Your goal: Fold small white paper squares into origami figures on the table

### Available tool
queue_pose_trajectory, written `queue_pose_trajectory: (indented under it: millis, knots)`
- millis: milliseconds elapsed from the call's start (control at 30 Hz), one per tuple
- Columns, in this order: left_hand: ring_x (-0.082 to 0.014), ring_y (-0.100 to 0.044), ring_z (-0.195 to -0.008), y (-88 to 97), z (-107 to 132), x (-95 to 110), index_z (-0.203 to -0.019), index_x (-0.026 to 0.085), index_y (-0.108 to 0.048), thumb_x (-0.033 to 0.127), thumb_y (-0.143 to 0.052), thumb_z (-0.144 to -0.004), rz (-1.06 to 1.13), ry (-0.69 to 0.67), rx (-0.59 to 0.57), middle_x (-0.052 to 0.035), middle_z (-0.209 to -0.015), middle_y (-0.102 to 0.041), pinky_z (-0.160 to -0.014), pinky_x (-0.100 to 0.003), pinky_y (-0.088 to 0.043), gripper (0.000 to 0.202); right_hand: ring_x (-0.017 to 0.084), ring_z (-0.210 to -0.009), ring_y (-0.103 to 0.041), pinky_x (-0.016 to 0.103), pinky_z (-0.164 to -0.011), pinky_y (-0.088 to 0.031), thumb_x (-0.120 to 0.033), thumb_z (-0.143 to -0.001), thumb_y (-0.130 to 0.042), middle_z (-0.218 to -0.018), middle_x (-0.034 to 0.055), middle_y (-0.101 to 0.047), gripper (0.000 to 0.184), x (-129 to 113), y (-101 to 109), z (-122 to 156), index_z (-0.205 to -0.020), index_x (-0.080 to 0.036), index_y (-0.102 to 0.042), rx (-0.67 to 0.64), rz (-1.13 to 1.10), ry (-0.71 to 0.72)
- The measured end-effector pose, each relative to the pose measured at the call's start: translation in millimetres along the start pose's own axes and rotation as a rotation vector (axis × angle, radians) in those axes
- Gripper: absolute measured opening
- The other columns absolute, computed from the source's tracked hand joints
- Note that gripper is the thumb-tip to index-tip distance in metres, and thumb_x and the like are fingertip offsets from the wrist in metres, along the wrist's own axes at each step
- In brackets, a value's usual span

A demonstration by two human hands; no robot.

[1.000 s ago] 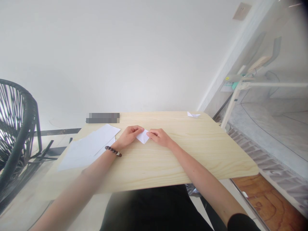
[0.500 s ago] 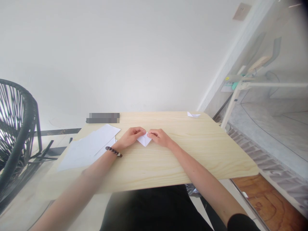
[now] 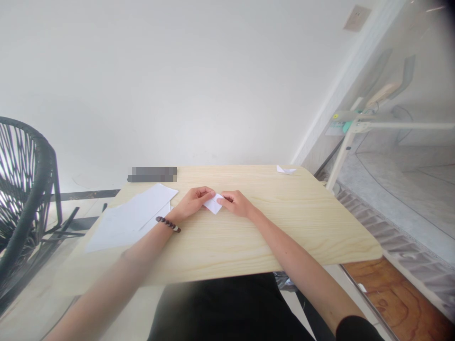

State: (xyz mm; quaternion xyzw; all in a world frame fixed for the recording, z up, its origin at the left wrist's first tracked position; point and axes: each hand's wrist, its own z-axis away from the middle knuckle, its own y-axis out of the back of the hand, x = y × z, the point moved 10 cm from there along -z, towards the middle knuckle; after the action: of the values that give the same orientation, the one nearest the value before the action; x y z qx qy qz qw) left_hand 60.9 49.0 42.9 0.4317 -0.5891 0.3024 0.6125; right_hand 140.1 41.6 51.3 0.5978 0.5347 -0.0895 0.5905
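A small folded piece of white paper point(image 3: 213, 205) is held between both hands over the middle of the wooden table point(image 3: 249, 241), one corner pointing toward me. My left hand point(image 3: 195, 201) pinches its left side, thumb on top. On the opposite side my right hand point(image 3: 236, 202) grips the edge between thumb and curled fingers. The fingertips behind the paper are partly hidden. Left of my left hand lie several white paper sheets point(image 3: 131, 213), overlapping, some partly under my forearm.
A small folded white paper boat-like shape point(image 3: 286, 170) rests at the table's far right corner. A blurred dark block point(image 3: 152, 174) sits at the far left edge. A woven chair point(image 3: 42, 156) stands at the left, and a white wall point(image 3: 213, 94) rises behind the table.
The folded paper has shifted slightly and tilted between my fingers, so its face now looks like a plainer square. Both hands have barely moved and keep their hold.
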Motion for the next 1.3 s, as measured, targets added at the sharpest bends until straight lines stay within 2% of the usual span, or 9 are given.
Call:
queue_pose_trajectory:
  millis: [233,400,600,800,1100,1300]
  knots:
    - [-0.0097,-0.047,-0.058,-1.2,0.1,0.4,-0.078,0.014,-0.056,0.038,-0.048,-0.072,-0.02,-0.004,-0.012,0.0002,-0.065,-0.053,-0.051,-0.02,-0.038,0.026,0.005,-0.045,-0.03,0.019,-0.043,-0.022,-0.038,-0.078,-0.035,-0.047,-0.0047,-0.032,0.035,2.0,-1.3,-0.2,-0.052,-0.015,-0.034,-0.003,-0.013,-0.013]
    - [-0.0094,-0.047,-0.058,-2.4,-0.4,0.3,-0.079,0.014,-0.056,0.037,-0.048,-0.073,-0.062,-0.012,-0.03,0.0002,-0.066,-0.054,-0.051,-0.019,-0.036,0.025,0.005,-0.045,-0.03,0.019,-0.044,-0.022,-0.034,-0.078,-0.036,-0.047,-0.0049,-0.031,0.031,4.6,-1.2,-0.7,-0.053,-0.016,-0.035,0.011,-0.01,-0.018]
    - [-0.0104,-0.047,-0.059,2.0,0.3,1.6,-0.077,0.014,-0.059,0.038,-0.048,-0.072,-0.133,-0.017,-0.008,-0.0004,-0.067,-0.056,-0.053,-0.021,-0.035,0.027,0.005,-0.045,-0.029,0.019,-0.044,-0.022,-0.033,-0.077,-0.036,-0.047,-0.005,-0.031,0.032,1.2,-0.5,-0.6,-0.051,-0.016,-0.032,0.005,0.017,0.003]
    - [-0.0097,-0.047,-0.058,2.6,-0.1,1.7,-0.077,0.014,-0.059,0.038,-0.048,-0.072,-0.113,-0.013,0.005,0.0002,-0.066,-0.056,-0.051,-0.02,-0.036,0.027,0.005,-0.045,-0.03,0.019,-0.044,-0.023,-0.035,-0.077,-0.036,-0.047,-0.0048,-0.033,0.032,3.8,-0.7,-0.2,-0.052,-0.016,-0.035,0.012,-0.002,-0.021]
    - [-0.0156,-0.056,-0.067,-4.6,-3.5,-14.3,-0.081,0.012,-0.059,0.042,-0.043,-0.074,0.008,0.072,-0.074,-0.0057,-0.072,-0.061,-0.063,-0.028,-0.045,0.034,0.006,-0.046,-0.03,0.019,-0.045,-0.022,-0.035,-0.078,-0.033,-0.048,-0.0045,-0.034,0.033,16.6,17.4,-0.7,-0.051,-0.015,-0.036,0.193,0.045,-0.087]
    - [-0.015,-0.057,-0.067,-2.9,-3.5,-14.1,-0.084,0.012,-0.058,0.043,-0.044,-0.074,-0.015,0.051,-0.074,-0.0065,-0.071,-0.062,-0.062,-0.028,-0.046,0.035,0.006,-0.046,-0.03,0.019,-0.046,-0.023,-0.034,-0.078,-0.033,-0.049,-0.0047,-0.035,0.031,15.8,22.5,-0.9,-0.054,-0.016,-0.039,0.245,0.045,-0.076]
